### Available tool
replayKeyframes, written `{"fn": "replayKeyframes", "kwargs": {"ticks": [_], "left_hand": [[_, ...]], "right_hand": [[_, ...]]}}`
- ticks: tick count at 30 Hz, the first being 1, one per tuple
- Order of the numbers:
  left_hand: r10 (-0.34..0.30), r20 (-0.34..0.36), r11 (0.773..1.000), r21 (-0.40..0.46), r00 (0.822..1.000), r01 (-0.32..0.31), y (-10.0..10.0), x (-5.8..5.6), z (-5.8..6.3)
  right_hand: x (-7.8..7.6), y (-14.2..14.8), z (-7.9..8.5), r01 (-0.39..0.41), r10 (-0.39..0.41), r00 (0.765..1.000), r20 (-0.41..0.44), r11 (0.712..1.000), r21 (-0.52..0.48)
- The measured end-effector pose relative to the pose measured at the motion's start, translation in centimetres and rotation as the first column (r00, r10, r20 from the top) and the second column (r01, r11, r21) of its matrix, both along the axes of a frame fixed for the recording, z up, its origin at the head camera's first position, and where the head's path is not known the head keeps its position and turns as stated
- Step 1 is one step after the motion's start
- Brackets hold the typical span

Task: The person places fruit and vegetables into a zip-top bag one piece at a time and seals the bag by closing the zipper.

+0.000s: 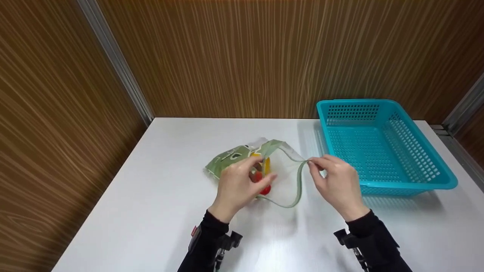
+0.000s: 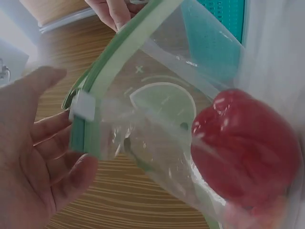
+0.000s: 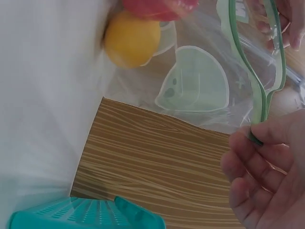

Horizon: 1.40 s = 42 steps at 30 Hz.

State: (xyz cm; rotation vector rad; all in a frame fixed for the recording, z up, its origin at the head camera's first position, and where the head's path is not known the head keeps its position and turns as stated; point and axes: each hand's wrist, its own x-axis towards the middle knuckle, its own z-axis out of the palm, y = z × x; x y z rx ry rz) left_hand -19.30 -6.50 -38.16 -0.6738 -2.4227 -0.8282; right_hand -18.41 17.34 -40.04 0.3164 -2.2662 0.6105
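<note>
A clear zip bag [image 1: 300,185] with green edging and printed green shapes lies on the table, its mouth spread wide. Thumb and fingertips of my right hand [image 1: 336,183] pinch one end of the green edge. At the opposite end is my left hand [image 1: 236,185], thumb and fingers apart around the edge beside a white slider [image 2: 84,105], without a visible pinch. Inside the bag, a red bell pepper [image 2: 245,148] shows large in the left wrist view. A yellow round item [image 3: 132,39] sits next to it; its kind is unclear.
A turquoise plastic basket [image 1: 408,186] with perforated walls stands on the right of the white table [image 1: 151,196], close to my right hand. Wood-grain panels [image 1: 234,56] rise behind the table and along its left side.
</note>
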Motion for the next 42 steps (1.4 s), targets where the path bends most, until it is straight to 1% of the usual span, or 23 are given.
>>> {"fn": "replayKeyframes", "kwargs": {"ticks": [1, 3, 4, 6, 7, 8, 9, 10, 12, 15, 20, 23, 26, 28, 30, 33, 35, 37, 39, 42], "left_hand": [[-0.027, 0.035, 0.999, -0.046, 0.999, 0.028, 0.0, 0.1, -0.1], [-0.071, 0.124, 0.983, -0.157, 0.99, 0.091, 0.1, 0.2, -0.2], [-0.094, 0.169, 0.969, -0.21, 0.981, 0.129, 0.1, 0.3, -0.3], [-0.127, 0.248, 0.933, -0.299, 0.96, 0.201, 0.3, 0.4, -0.5], [-0.142, 0.28, 0.915, -0.328, 0.95, 0.233, 0.4, 0.5, -0.6], [-0.153, 0.296, 0.901, -0.35, 0.943, 0.256, 0.4, 0.6, -0.6], [-0.162, 0.302, 0.891, -0.363, 0.939, 0.27, 0.5, 0.6, -0.7], [-0.168, 0.297, 0.884, -0.376, 0.94, 0.277, 0.6, 0.6, -0.8], [-0.173, 0.276, 0.877, -0.393, 0.945, 0.276, 0.7, 0.7, -0.9], [-0.193, 0.228, 0.877, -0.397, 0.954, 0.272, 0.9, 0.7, -1.0], [-0.237, 0.162, 0.892, -0.356, 0.958, 0.281, 1.1, 0.6, -1.1], [-0.239, 0.127, 0.91, -0.316, 0.963, 0.268, 1.0, 0.5, -0.9], [-0.219, 0.097, 0.94, -0.245, 0.971, 0.236, 0.6, 0.5, -0.4], [-0.202, 0.08, 0.962, -0.17, 0.976, 0.213, 0.1, 0.4, 0.0], [-0.18, 0.06, 0.979, -0.087, 0.982, 0.185, -0.5, 0.2, 0.4], [-0.141, 0.015, 0.989, 0.042, 0.99, 0.141, -1.5, 0.0, 0.9], [-0.104, -0.017, 0.986, 0.126, 0.994, 0.105, -2.2, -0.3, 1.2], [-0.068, -0.044, 0.972, 0.222, 0.997, 0.076, -2.8, -0.5, 1.5], [-0.026, -0.057, 0.947, 0.319, 0.998, 0.043, -3.3, -0.6, 1.7], [0.011, -0.049, 0.894, 0.447, 0.999, 0.012, -3.8, -0.6, 2.1]], "right_hand": [[0.0, 0.2, 0.2, 0.007, -0.007, 1.0, -0.004, 1.0, -0.012], [0.1, 0.6, 0.4, 0.022, -0.022, 1.0, -0.005, 0.999, -0.034], [0.1, 0.7, 0.5, 0.029, -0.029, 1.0, -0.003, 0.999, -0.043], [0.2, 1.0, 0.7, 0.044, -0.044, 0.999, -0.001, 0.997, -0.057], [0.2, 1.1, 0.8, 0.048, -0.048, 0.999, -0.001, 0.997, -0.063], [0.2, 1.2, 0.8, 0.052, -0.052, 0.999, -0.001, 0.996, -0.067], [0.2, 1.3, 0.9, 0.055, -0.056, 0.998, -0.002, 0.996, -0.07], [0.1, 1.3, 1.0, 0.058, -0.058, 0.998, -0.002, 0.996, -0.072], [0.1, 1.4, 1.0, 0.059, -0.06, 0.998, -0.002, 0.995, -0.075], [0.1, 1.5, 1.1, 0.062, -0.062, 0.998, 0.004, 0.995, -0.075], [0.1, 1.7, 1.1, 0.065, -0.063, 0.998, 0.018, 0.995, -0.079], [0.1, 1.9, 1.1, 0.064, -0.062, 0.998, 0.025, 0.995, -0.083], [0.1, 2.2, 1.2, 0.058, -0.056, 0.998, 0.025, 0.993, -0.105], [0.1, 2.5, 1.3, 0.053, -0.051, 0.998, 0.024, 0.99, -0.129], [0.1, 2.8, 1.5, 0.05, -0.046, 0.999, 0.027, 0.986, -0.157], [0.2, 3.3, 1.8, 0.043, -0.037, 0.999, 0.037, 0.979, -0.2], [0.3, 3.6, 2.1, 0.032, -0.023, 0.999, 0.044, 0.971, -0.238], [0.5, 3.9, 2.4, 0.012, 0.0, 0.999, 0.044, 0.961, -0.277], [0.7, 4.0, 2.7, -0.015, 0.03, 0.999, 0.039, 0.945, -0.327], [1.0, 4.2, 3.1, -0.054, 0.066, 0.998, 0.017, 0.92, -0.389]]}}
